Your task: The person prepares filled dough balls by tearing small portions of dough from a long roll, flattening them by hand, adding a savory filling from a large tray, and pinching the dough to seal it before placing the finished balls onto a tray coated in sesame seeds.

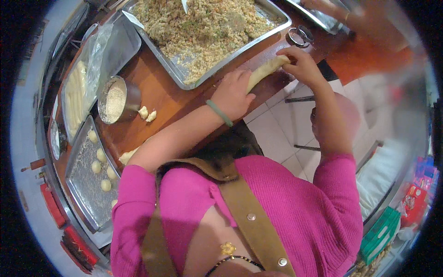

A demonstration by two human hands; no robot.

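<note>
A long pale roll of dough (267, 72) stretches slantwise between my two hands over the table's near edge. My left hand (234, 94), below a green bangle, is wrapped round its lower end. At the upper end, my right hand (300, 66) pinches the tip between thumb and fingers. Just beyond the dough, a large metal tray (203, 79) carries a heap of crumbly, light brown filling (207, 32). Two small scraps of dough (147, 113) lie on the wooden table to the left, and another dough piece (127, 156) shows partly behind my left forearm.
A metal bowl (134, 96) of pale grains stands at left. Behind it, a tray (131, 44) holds dough rolls under plastic film. Nearer, a tray (76, 173) bears several small dough balls. At the upper right are a dark ring-shaped object (300, 37) and another person's blurred hand (328, 10).
</note>
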